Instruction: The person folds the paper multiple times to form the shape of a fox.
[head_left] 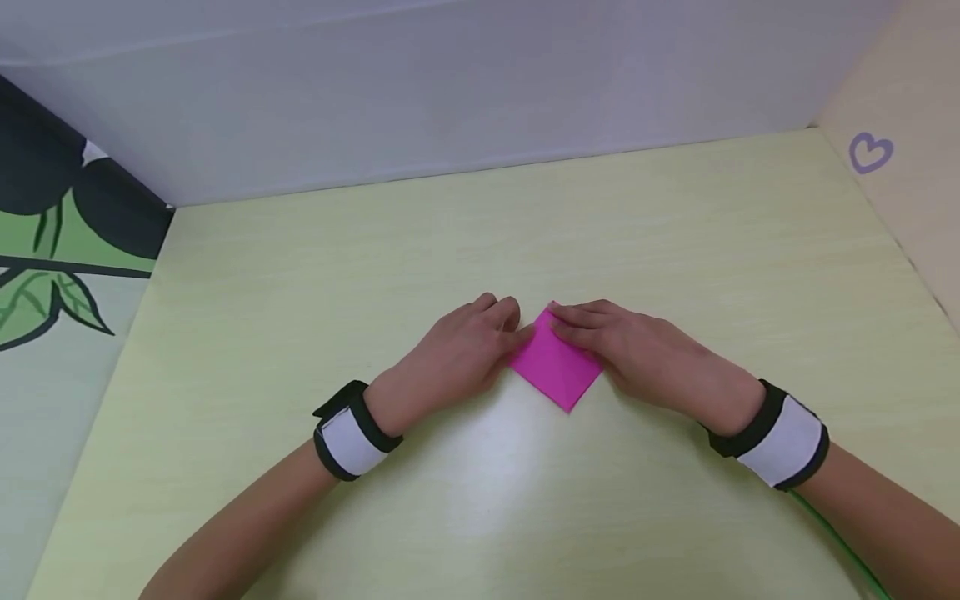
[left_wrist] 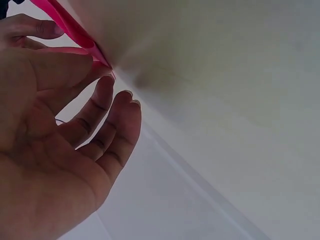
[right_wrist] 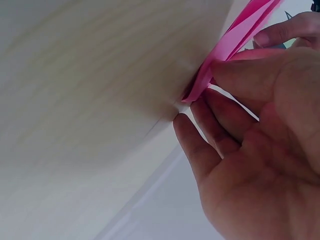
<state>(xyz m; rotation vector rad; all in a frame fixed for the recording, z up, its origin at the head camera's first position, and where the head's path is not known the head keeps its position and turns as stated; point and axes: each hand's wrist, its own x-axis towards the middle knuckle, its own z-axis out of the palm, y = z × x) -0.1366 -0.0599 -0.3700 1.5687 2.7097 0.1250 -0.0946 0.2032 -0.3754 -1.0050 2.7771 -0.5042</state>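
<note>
A small square of folded pink paper (head_left: 558, 371) lies on the table between the two hands, one corner toward the person. At its left edge the left hand (head_left: 461, 350) pinches it, thumb on the paper and the other fingers bent. The right hand (head_left: 648, 350) holds the upper right edge, with fingertips over the top and the thumb side close to the right corner. Several layers show along the edge of the pink paper (right_wrist: 227, 47) in the right wrist view. The left wrist view shows the paper (left_wrist: 75, 31) edge-on beside the thumb and index finger.
The pale wood-look table (head_left: 300, 275) is bounded by a whitish wall (head_left: 450, 92) at the back. A panel with a purple heart (head_left: 871, 153) stands on the right, a printed leaf panel (head_left: 75, 242) on the left. A green cable (head_left: 840, 542) runs beneath the right forearm.
</note>
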